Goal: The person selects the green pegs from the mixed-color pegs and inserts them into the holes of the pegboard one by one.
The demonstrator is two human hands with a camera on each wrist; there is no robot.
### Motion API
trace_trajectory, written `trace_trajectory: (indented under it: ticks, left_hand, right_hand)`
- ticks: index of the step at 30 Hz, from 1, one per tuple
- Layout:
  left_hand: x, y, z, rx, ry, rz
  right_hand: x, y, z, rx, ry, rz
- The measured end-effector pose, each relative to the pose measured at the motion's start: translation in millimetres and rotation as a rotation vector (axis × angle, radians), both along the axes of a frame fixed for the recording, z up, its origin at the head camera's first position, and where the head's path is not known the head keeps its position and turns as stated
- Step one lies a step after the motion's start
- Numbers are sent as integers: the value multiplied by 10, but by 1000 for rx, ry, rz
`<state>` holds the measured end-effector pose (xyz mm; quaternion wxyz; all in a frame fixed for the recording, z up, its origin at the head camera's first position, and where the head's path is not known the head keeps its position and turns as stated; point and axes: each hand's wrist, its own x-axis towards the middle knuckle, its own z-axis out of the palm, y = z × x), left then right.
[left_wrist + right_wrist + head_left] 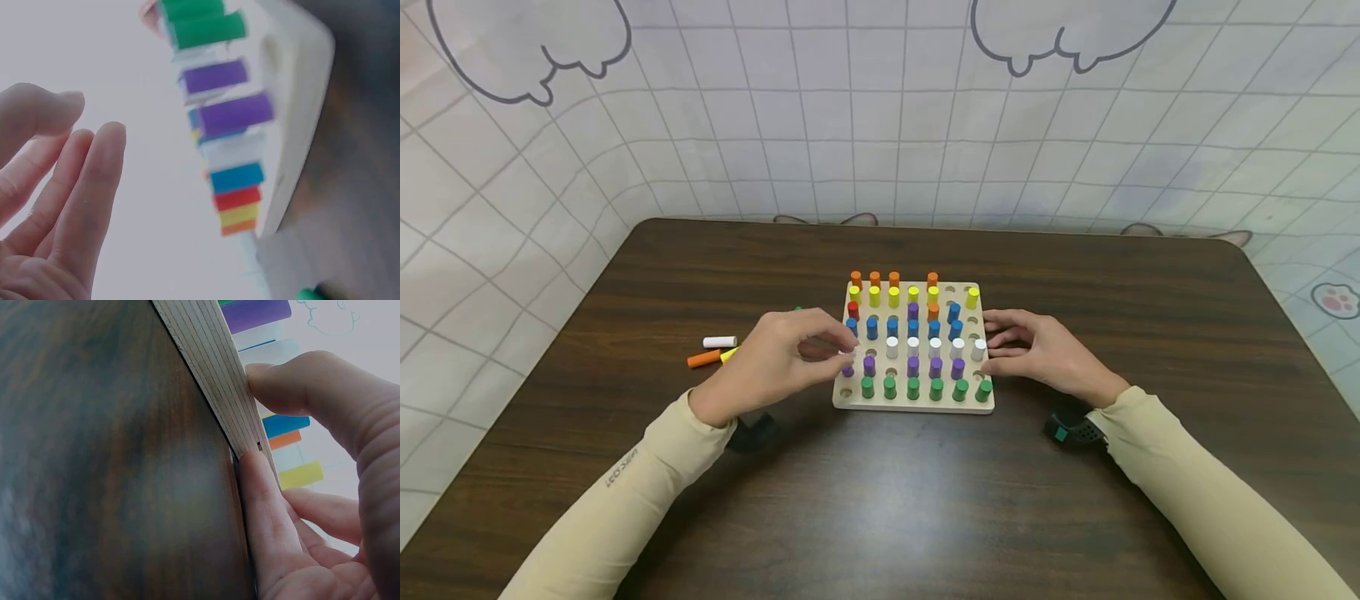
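Observation:
A pale wooden pegboard (914,408) bears rows of coloured pegs, among them green, purple, white, blue, yellow and orange ones. My left hand (782,354) hovers at the board's left side, thumb and fingertips by the left end of the white row. In the left wrist view, thumb and fingers are apart with nothing between them, and a white peg (234,149) stands in the board beyond. My right hand (1048,350) touches the board's right edge; in the right wrist view its thumb (281,384) rests at the upper edge and a fingertip (255,465) against the side.
Left of the board, a loose white peg (720,342), an orange peg (703,359) and a partly covered yellow peg (727,356) lie on the dark wooden table (880,492). A green peg (798,309) shows just behind the left hand. A patterned cloth (880,108) hangs behind.

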<state>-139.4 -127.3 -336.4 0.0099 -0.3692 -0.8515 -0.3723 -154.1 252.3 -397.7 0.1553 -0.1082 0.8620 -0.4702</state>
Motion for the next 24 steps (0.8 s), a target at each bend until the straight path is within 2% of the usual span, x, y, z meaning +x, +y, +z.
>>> trace_trajectory:
  ticks: [5,9,15,21,24]
  left_hand:
    - [-82,-113,108,48,-9,81]
    - [-181,-197,148,44,-1,145]
    - [-334,-312,154,17,-1,221]
    - [-429,-369,142,-5,-35,316]
    - [-473,-392,126,-19,-59,344]
  right_hand:
    - [-4,-6,-9,2,2,0]
    - [2,-6,-4,8,8,-3]
    - [13,1,-5,-4,0,-3]
    - [-3,3,-28,-2,7,1]
    - [-10,1,-34,3,7,-6]
